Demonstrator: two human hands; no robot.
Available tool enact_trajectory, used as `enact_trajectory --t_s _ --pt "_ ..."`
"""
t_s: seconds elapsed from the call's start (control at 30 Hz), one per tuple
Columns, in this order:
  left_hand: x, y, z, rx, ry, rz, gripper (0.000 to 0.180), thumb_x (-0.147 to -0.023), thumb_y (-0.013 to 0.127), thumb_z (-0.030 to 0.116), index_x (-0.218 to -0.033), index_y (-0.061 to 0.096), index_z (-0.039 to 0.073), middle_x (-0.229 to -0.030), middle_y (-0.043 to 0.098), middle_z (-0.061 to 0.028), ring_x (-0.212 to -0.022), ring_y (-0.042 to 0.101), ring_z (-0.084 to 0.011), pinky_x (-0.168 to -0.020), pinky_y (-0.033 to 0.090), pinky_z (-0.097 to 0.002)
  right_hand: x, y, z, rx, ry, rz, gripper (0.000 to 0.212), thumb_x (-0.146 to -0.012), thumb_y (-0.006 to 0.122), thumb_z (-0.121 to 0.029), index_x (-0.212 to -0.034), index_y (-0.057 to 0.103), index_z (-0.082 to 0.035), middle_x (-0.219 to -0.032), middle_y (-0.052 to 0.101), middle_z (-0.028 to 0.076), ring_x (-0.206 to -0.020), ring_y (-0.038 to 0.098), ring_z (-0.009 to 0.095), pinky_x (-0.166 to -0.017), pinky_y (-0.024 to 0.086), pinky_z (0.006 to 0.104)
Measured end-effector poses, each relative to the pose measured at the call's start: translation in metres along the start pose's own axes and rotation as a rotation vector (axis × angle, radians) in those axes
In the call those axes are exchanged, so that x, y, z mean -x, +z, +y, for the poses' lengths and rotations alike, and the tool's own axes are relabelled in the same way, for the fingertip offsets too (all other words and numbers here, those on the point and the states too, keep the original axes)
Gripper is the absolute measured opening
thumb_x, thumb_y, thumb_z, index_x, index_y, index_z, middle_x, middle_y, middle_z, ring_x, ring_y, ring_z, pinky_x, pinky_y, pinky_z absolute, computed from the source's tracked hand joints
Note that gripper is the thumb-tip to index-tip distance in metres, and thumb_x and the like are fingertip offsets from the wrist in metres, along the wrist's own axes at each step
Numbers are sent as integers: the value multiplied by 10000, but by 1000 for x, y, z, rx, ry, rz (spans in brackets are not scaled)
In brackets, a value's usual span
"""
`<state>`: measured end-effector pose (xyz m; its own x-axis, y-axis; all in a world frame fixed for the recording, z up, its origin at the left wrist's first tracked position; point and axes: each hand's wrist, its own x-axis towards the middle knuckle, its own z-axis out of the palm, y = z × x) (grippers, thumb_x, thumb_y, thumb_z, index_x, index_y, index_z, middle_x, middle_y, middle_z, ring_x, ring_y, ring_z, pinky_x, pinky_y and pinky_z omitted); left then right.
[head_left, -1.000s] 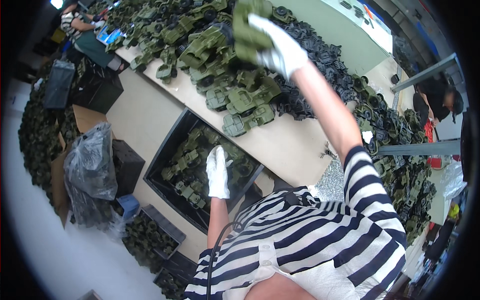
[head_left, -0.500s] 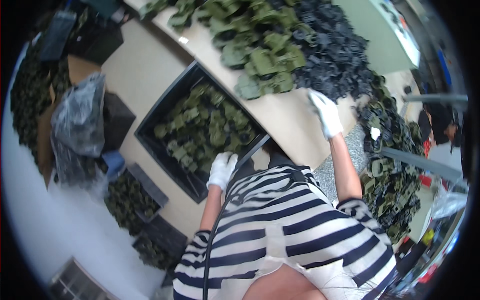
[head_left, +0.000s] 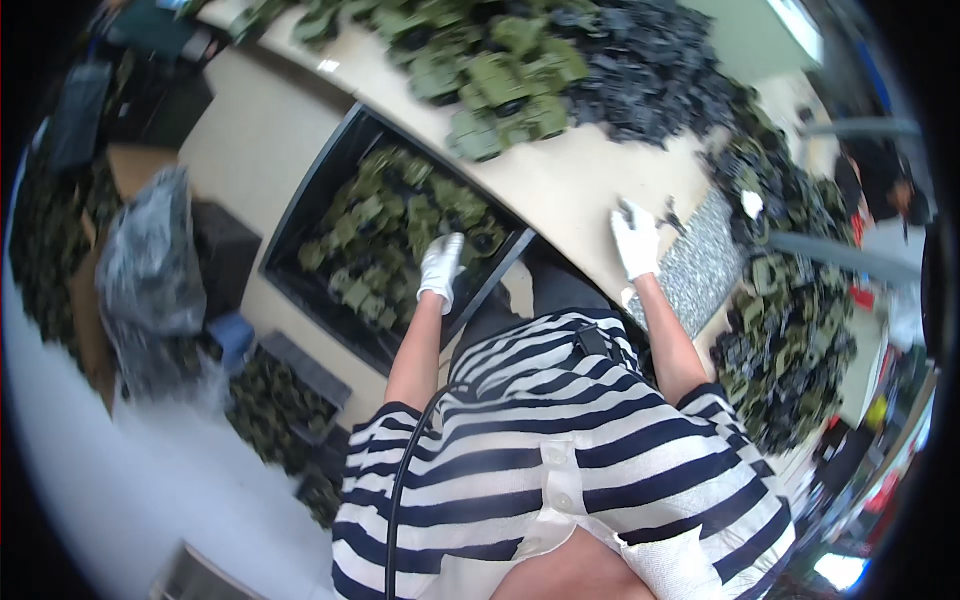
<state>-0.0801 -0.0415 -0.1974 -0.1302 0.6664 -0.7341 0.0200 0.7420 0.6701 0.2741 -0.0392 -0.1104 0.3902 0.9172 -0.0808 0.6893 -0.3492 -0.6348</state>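
My left hand [head_left: 440, 268], in a white glove, is over a black crate [head_left: 318, 205] and reaches in at its near side. Olive-green molded plastic parts [head_left: 385, 225] fill the crate, and my fingers are against or just above them, stretched out and gripping none that I can see. My right hand [head_left: 636, 240], also gloved in white, hovers at the near edge of a pale worktable [head_left: 570, 200]. Its fingers are apart with nothing visible between them. Beside it lie small dark pieces [head_left: 669, 213], next to a speckled grey mat [head_left: 697, 262].
Heaps of green parts [head_left: 490, 80] and black parts [head_left: 645, 70] cover the table's far side. More mixed parts [head_left: 785, 350] are piled at right, past a grey metal bar [head_left: 845, 255]. At left stand a plastic-bagged box [head_left: 155, 250] and a smaller bin [head_left: 290, 395].
My left hand has moved from the crate's near rim farther in over the green parts. My right hand has come away from the black heap toward me. The view has shifted slightly.
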Motion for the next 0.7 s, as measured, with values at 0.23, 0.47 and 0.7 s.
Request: enact_trajectory --t_s 0.23,0.47,0.7 --pt "-65 37 61 91 -257 92 1241 -707 714 723 -1563 109 58 -1563 311 -143 -1336 429 -315 -1102 342 -493 2 -14 -1 67 53 -143 577 -854 675 -345 -1346 523 -82 -1311 510 195 -1189 526 345 -1022 430 415" --pt "-109 44 29 81 -443 -7 636 -791 726 600 -1293 567 244 -1288 564 -20 -1108 535 -223 -833 510 -433 -47 -43 -16 -202 156 14 335 -929 603 -217 -1217 633 -51 -1173 655 177 -1110 610 353 -1002 463 376" --pt "-21 -10 39 368 -241 -207 566 -872 681 520 -1330 541 220 -1223 607 -17 -1136 550 -207 -897 484 -506 -150 -51 -99 223 -386 179 602 -856 649 -295 -1392 461 -98 -1360 530 161 -1219 514 347 -981 426 467"
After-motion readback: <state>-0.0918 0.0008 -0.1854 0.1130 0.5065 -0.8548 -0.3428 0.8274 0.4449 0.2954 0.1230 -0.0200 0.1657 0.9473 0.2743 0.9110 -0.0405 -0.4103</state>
